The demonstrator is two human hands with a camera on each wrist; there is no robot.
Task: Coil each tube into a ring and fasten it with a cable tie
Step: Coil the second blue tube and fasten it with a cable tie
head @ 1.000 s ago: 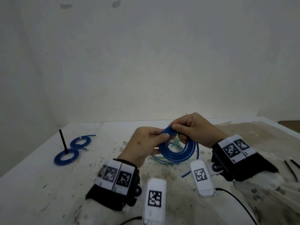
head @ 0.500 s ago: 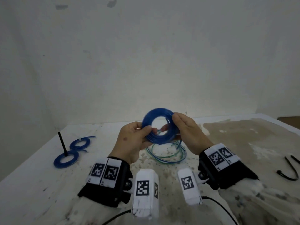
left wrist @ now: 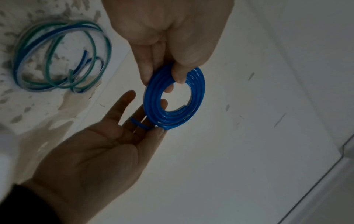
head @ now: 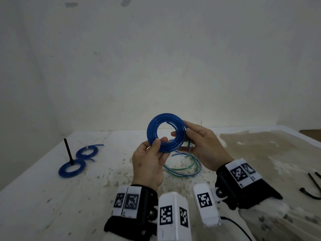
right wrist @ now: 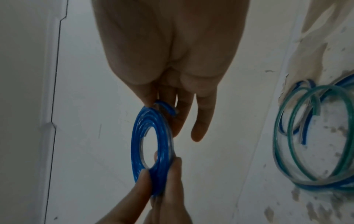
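Observation:
A blue tube wound into a flat coil (head: 166, 132) stands upright in the air, its hole facing me. My left hand (head: 156, 146) pinches its lower left rim between thumb and fingers; the left wrist view shows the same pinch on the coil (left wrist: 174, 100). My right hand (head: 182, 133) holds the right rim, thumb on the near side and straight fingers behind. The tube's loose end (right wrist: 166, 107) lies across those fingers. No cable tie shows on this coil.
Loose green, blue and clear tubes (head: 182, 165) lie on the stained white table (head: 52, 206) under my hands. At far left are two blue rings (head: 72, 168) (head: 86, 152) and an upright black peg (head: 68, 149). Black cable ties (head: 312, 186) lie at the right edge.
Both hands have lifted the blue coil off the loose tubes and turned it upright to face me. The right hand's fingers have straightened along its rim.

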